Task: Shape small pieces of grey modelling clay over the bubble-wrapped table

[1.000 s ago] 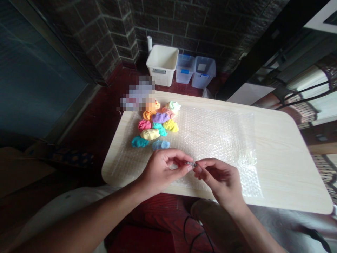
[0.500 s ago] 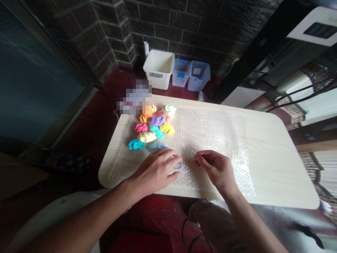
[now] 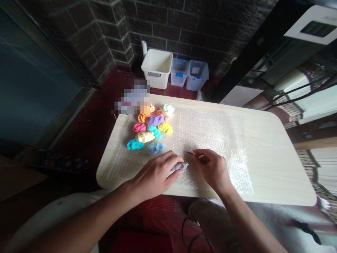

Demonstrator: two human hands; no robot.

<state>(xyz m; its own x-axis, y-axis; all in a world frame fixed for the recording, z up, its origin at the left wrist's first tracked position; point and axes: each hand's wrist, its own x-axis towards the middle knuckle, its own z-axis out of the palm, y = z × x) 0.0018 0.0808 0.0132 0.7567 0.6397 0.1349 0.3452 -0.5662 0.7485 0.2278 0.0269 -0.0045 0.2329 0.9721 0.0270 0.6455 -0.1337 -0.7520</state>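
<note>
My left hand is closed round a grey clay-like lump, which sticks out between thumb and fingers. To its right, my right hand pinches a thin dark piece too small to name; its tip points left, a little above the grey lump. Just beyond my left hand lies a light blue lump. Farther back sit several more soft lumps, among them a teal one, a pale yellow one, a purple one and a bright yellow one.
Bubble wrap covers much of the pale wooden table. On the floor behind stand a white bin and two clear plastic boxes. A blurred-out patch covers the table's far left corner.
My left hand has closed on the grey lump, where its fingers were spread before, and now shows more of the light blue lump. My right hand keeps its pinch, turned slightly.
</note>
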